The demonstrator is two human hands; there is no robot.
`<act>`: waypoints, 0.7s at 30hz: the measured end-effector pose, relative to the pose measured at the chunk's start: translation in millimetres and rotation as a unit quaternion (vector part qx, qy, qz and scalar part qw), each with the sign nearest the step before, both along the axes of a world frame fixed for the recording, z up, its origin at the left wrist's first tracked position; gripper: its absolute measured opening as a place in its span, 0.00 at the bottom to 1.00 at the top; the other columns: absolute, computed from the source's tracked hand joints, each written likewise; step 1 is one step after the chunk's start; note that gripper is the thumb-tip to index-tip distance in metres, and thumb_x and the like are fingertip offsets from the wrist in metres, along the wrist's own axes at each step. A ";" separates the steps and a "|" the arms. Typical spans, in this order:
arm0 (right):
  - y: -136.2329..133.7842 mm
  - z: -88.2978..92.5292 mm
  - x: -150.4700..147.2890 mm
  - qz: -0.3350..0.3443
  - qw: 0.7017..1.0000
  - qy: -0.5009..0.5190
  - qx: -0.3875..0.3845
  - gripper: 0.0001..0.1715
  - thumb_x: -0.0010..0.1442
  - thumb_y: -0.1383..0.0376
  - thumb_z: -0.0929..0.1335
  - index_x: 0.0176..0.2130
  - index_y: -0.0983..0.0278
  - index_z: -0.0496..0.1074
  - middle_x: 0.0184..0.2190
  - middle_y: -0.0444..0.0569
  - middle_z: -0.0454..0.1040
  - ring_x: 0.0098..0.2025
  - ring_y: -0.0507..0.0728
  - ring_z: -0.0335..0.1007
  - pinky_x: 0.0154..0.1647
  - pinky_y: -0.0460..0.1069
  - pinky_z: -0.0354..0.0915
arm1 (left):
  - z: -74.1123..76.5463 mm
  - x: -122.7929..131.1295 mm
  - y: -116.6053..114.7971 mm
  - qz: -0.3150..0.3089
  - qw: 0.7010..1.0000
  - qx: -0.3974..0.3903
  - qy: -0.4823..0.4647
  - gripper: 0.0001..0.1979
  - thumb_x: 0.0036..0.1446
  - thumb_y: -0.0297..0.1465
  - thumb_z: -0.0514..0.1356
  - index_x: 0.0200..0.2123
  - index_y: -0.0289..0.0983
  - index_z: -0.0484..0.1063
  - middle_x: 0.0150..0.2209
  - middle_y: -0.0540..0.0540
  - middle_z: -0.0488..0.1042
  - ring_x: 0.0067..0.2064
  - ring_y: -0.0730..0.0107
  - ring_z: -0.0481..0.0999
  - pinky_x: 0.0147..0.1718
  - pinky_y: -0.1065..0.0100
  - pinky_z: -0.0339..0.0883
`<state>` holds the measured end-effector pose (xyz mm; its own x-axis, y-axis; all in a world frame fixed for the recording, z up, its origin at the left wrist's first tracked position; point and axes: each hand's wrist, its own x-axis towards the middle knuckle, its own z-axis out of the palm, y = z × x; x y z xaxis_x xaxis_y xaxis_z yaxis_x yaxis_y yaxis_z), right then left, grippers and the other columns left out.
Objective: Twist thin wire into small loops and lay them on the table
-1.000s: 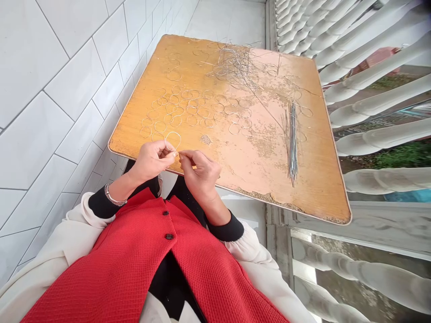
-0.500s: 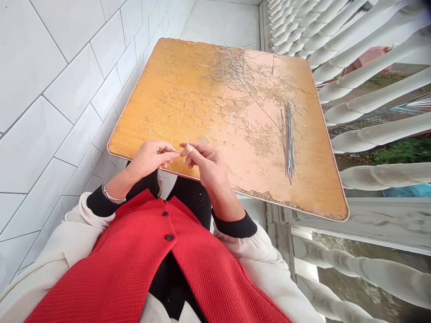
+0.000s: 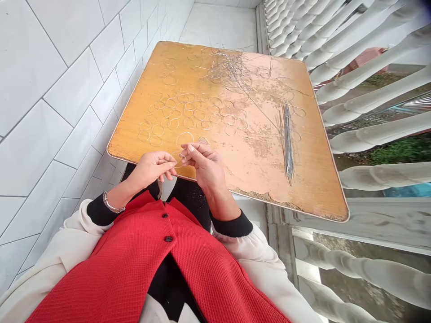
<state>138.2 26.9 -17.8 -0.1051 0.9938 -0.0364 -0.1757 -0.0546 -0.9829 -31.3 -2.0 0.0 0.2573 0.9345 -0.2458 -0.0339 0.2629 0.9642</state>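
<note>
A thin wire ring (image 3: 184, 138) stands just above my fingertips at the near edge of the worn wooden table (image 3: 256, 157). My right hand (image 3: 204, 163) pinches the ring's lower part with fingers pressed together. My left hand (image 3: 153, 168) is curled beside it, fingertips meeting the same wire. Several finished wire rings (image 3: 188, 114) lie in rows on the table's left half, just beyond my hands.
A bundle of straight wire lengths (image 3: 287, 139) lies on the table's right side. A tangled heap of wire (image 3: 232, 67) sits at the far edge. A white tiled wall (image 3: 50, 89) runs along the left; a white balustrade (image 3: 363, 89) stands to the right.
The ring moved from my left fingertips toward the middle and now stands above my right hand. Both hands shifted slightly toward me and to the right.
</note>
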 end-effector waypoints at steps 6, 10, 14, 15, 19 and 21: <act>-11.8 0.2 4.5 -0.002 0.996 -0.077 0.045 0.19 0.46 0.52 0.78 0.34 0.62 0.80 0.30 0.47 0.80 0.28 0.51 0.73 0.32 0.48 0.71 | 4.1 2.0 -1.5 0.016 1.000 -0.012 0.023 0.01 0.57 0.24 0.60 0.33 0.32 0.71 0.22 0.49 0.77 0.21 0.76 0.75 0.18 0.78 0.63; -16.0 2.5 1.7 0.000 0.992 -0.112 0.061 0.16 0.48 0.53 0.76 0.31 0.63 0.79 0.27 0.46 0.79 0.26 0.51 0.71 0.28 0.48 0.69 | 7.5 1.8 -0.4 0.007 0.999 0.002 0.049 0.01 0.58 0.25 0.60 0.34 0.33 0.72 0.21 0.50 0.76 0.20 0.78 0.74 0.17 0.79 0.63; -16.8 4.8 -2.0 0.003 0.992 -0.116 0.051 0.17 0.50 0.53 0.75 0.29 0.64 0.78 0.22 0.44 0.75 0.21 0.48 0.64 0.22 0.45 0.63 | 9.4 2.6 2.7 0.033 0.996 0.057 0.055 0.04 0.59 0.28 0.62 0.37 0.34 0.74 0.22 0.53 0.74 0.20 0.81 0.72 0.18 0.80 0.62; -16.9 4.7 -2.8 -0.001 0.992 -0.113 0.048 0.17 0.51 0.53 0.75 0.29 0.65 0.77 0.21 0.43 0.74 0.21 0.47 0.64 0.21 0.44 0.62 | 9.3 2.9 3.4 0.038 0.996 0.069 0.051 0.04 0.59 0.28 0.62 0.38 0.34 0.74 0.22 0.53 0.74 0.20 0.81 0.72 0.18 0.80 0.62; -16.6 2.1 -6.0 -0.025 0.995 -0.078 0.048 0.16 0.52 0.53 0.74 0.29 0.64 0.76 0.20 0.41 0.72 0.20 0.48 0.64 0.22 0.45 0.64 | 6.9 3.0 4.2 0.040 0.994 0.085 0.053 0.04 0.59 0.29 0.61 0.36 0.34 0.75 0.23 0.52 0.74 0.20 0.81 0.73 0.19 0.79 0.63; -16.0 0.9 -7.3 -0.032 0.997 -0.054 0.046 0.15 0.51 0.54 0.74 0.28 0.63 0.75 0.20 0.41 0.72 0.20 0.48 0.64 0.22 0.45 0.65 | 5.9 2.3 3.5 0.039 0.994 0.084 0.057 0.05 0.59 0.30 0.61 0.35 0.34 0.75 0.23 0.51 0.75 0.21 0.79 0.74 0.20 0.79 0.64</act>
